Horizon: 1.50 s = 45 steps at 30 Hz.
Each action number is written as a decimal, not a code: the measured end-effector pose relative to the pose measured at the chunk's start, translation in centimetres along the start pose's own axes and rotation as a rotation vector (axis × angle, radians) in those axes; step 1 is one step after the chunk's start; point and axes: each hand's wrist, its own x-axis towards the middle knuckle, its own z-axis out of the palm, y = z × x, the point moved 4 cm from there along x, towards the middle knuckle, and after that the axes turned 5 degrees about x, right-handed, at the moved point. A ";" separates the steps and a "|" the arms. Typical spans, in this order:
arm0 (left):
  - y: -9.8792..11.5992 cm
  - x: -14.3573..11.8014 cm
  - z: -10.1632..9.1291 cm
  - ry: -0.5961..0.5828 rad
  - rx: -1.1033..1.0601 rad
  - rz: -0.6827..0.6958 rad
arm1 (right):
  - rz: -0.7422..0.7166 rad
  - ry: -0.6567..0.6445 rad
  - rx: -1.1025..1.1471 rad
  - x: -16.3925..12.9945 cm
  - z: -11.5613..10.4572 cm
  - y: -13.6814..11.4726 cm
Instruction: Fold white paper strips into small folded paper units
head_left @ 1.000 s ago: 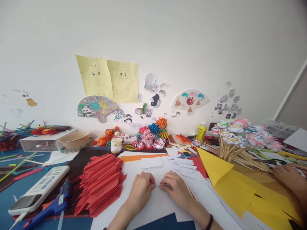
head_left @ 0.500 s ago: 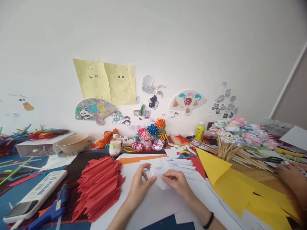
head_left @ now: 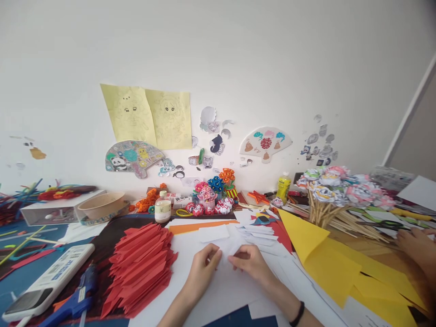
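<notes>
A second ago my left hand (head_left: 203, 269) and right hand (head_left: 249, 263) pressed a small white paper piece (head_left: 229, 250) flat on the white sheet (head_left: 218, 290). Half a second ago I had it lifted and unfolded between my fingertips. Now it sits lower, pinched from both sides just above the sheet.

single head camera looks forward and down, close over the craft table (head_left: 381, 254)
</notes>
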 end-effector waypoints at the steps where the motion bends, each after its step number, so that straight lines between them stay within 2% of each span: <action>1: 0.0 0.0 0.1 -0.016 -0.010 0.003 | 0.006 -0.021 -0.017 0.0 0.1 0.1; 7: -0.5 -0.2 0.2 -0.015 0.147 -0.029 | 0.014 -0.111 0.048 -0.4 0.8 -0.4; 12: -1.0 0.0 -0.1 -0.075 0.008 -0.065 | 0.028 -0.097 0.071 -0.5 0.6 -0.6; 18: -1.0 0.0 -0.7 -0.093 -0.024 -0.144 | 0.033 -0.057 0.091 -0.5 0.1 -0.4; 24: -1.1 0.1 -0.5 -0.112 -0.066 -0.154 | 0.076 -0.004 0.121 -0.6 -0.2 0.4; 28: -1.4 0.1 -1.0 -0.108 -0.040 -0.154 | 0.064 -0.117 0.122 -0.7 -0.1 0.0; 32: -1.3 0.0 -1.8 -0.131 0.053 -0.144 | 0.012 -0.234 0.022 -1.1 -0.2 -1.1; 34: -1.2 -0.1 -2.2 -0.142 0.118 -0.115 | -0.008 -0.206 -0.024 -1.0 -0.5 -1.3; 38: -1.4 -0.4 -2.2 -0.192 0.262 -0.047 | -0.075 -0.055 -0.093 -0.3 -1.2 -0.4; 42: -2.1 -0.4 -2.6 -0.078 0.388 -0.043 | -0.071 -0.027 -0.186 0.1 -1.5 0.8; 45: -2.2 -0.4 -2.5 -0.095 0.419 -0.047 | -0.057 -0.001 -0.272 0.0 -1.6 1.0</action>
